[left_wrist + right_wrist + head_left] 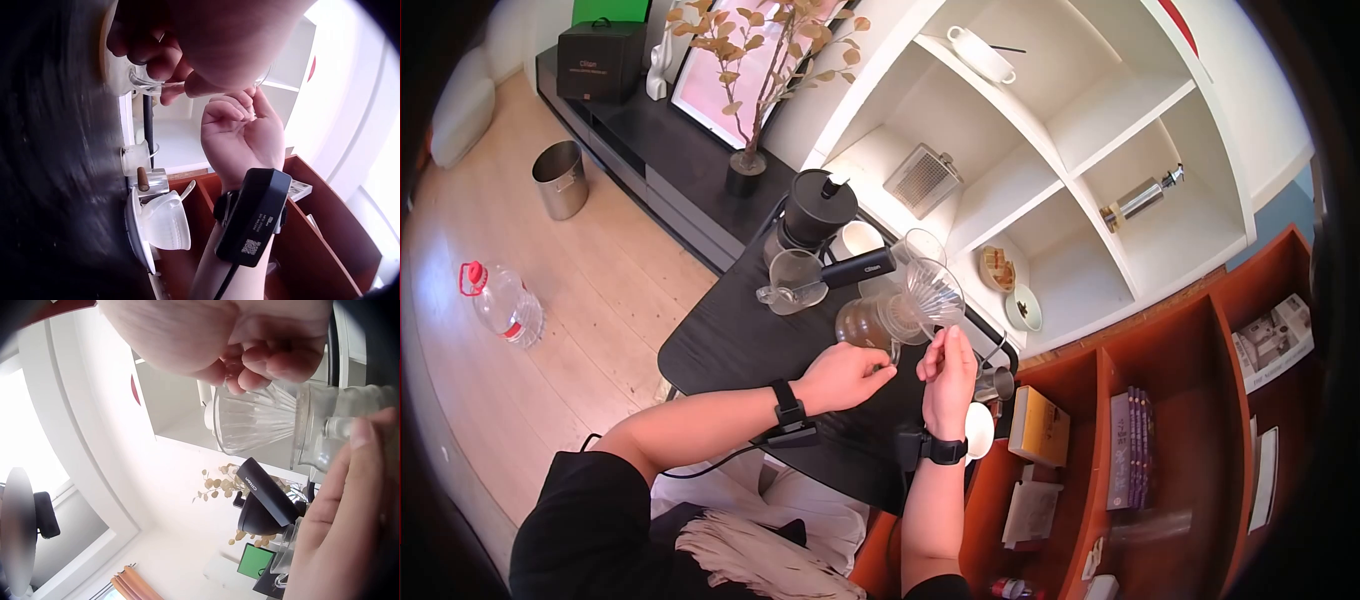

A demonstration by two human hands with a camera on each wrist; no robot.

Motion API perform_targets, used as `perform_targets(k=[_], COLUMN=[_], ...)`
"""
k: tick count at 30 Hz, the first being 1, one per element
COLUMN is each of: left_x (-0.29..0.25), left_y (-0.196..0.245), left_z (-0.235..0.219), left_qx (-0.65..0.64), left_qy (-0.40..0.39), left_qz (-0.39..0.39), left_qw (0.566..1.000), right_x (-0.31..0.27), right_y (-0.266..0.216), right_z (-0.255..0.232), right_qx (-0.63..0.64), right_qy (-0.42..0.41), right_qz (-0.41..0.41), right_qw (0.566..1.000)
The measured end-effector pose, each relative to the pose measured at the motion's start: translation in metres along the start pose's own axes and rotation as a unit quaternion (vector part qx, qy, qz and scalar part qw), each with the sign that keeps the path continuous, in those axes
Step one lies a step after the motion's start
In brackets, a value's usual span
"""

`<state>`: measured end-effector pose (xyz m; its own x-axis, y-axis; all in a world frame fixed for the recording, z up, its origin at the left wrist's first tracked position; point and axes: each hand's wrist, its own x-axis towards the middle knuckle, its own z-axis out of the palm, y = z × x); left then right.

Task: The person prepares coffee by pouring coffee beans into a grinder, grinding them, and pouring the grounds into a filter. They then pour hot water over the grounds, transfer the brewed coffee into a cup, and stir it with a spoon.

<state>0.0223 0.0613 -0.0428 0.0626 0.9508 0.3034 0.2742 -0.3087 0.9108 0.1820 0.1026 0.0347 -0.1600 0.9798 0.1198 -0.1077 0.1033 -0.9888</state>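
A glass carafe [858, 322] stands on the black table [730, 335], with a ribbed clear dripper [932, 292] seated on its mouth. My left hand [847, 378] grips the carafe's glass handle [337, 428], the thumb lying over it in the right wrist view. At the dripper's wide rim, my right hand [948, 385] pinches its edge with curled fingers. The palm partly hides those fingertips in the right wrist view. Seen from the left wrist, the left fingers [165, 65] curl at the glass, and the right hand [247, 140] is just beyond.
Behind the carafe are a black-lidded appliance [820, 205], a black handle [860, 268] and a glass jug [795, 282]. A white cup [165, 222] on a saucer stands near my right wrist, beside a small metal cup [996, 384]. White shelving [1060, 205] borders the table's far side.
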Motion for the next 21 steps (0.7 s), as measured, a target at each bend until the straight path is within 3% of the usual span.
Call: perform_targets(k=[11,21], left_x=[-0.004,-0.003], left_y=[0.005,0.0], left_z=[-0.007,-0.008], left_qx=[0.015,0.016], left_qy=[0.023,0.025], left_qz=[0.01,0.014], left_qw=[1.0,0.999], right_x=[-0.002,0.023], right_y=[0.001,-0.032], right_z=[-0.003,-0.01], right_qx=[0.0,0.132], right_qy=[-0.007,0.002], right_qz=[0.007,-0.042], right_qw=[1.0,0.99])
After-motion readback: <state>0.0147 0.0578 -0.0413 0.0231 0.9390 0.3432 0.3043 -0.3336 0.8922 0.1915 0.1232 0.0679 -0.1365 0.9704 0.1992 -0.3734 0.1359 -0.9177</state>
